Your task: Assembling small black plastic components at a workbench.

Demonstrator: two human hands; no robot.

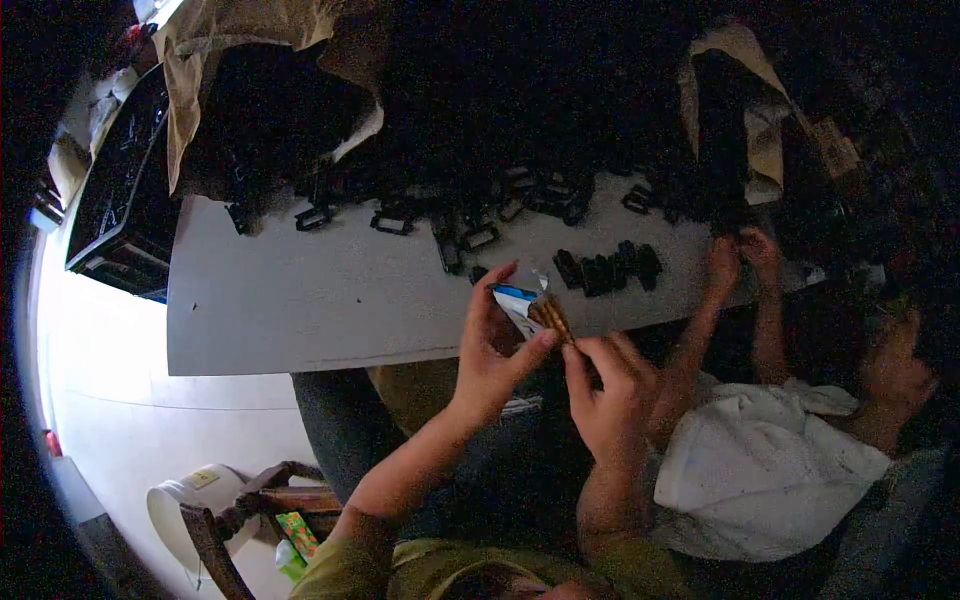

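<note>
Both hands meet over my lap: left hand [492,335] pinches a wrapper [520,305]; right hand [605,385] grips brown sticks [553,318] angled up-left from it.

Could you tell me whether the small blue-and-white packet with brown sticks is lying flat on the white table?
No, the small blue-and-white packet is held up between the left hand and right hand, above the white table's near edge.

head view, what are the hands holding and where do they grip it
Both hands hold a small blue and white packet of brown sticks. The left hand pinches the wrapper's side; the right hand has its fingertips at the sticks' exposed end.
</note>
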